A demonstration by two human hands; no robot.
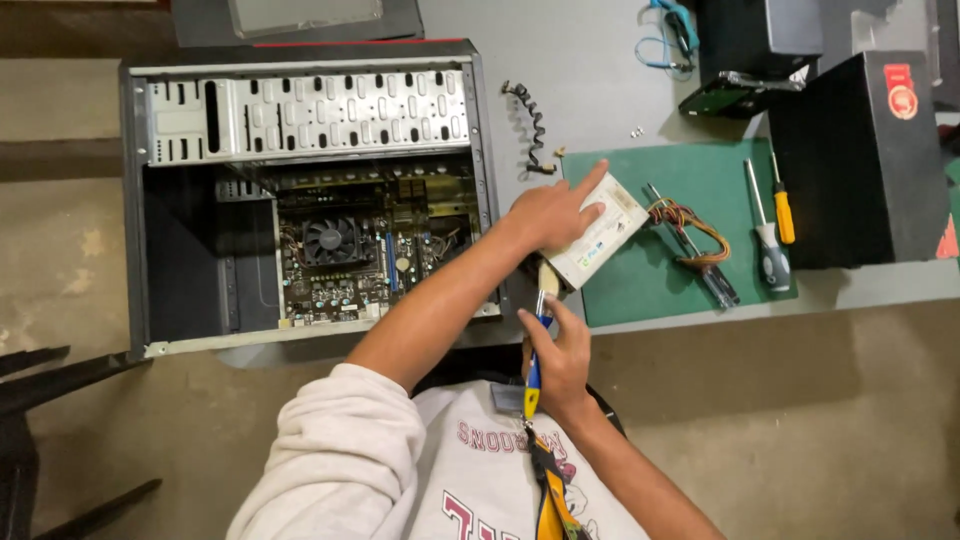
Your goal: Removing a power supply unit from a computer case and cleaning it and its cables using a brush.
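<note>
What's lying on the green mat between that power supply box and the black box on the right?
In the head view, the power supply trails its wire bundle, then three screwdrivers lie on the green mat before the black box.

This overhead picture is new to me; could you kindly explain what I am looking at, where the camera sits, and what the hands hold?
The camera is worn on the person's head and looks down at their own two bare hands. The left hand steadies a pale metal power supply box with a bundle of coloured wires, over a green mat. The right hand holds a small brush with a blue and yellow handle against the box. To the left lies an open computer case, its circuit board and fan showing. On the mat lie screwdrivers; a black box stands beside them on the grey table.
</note>
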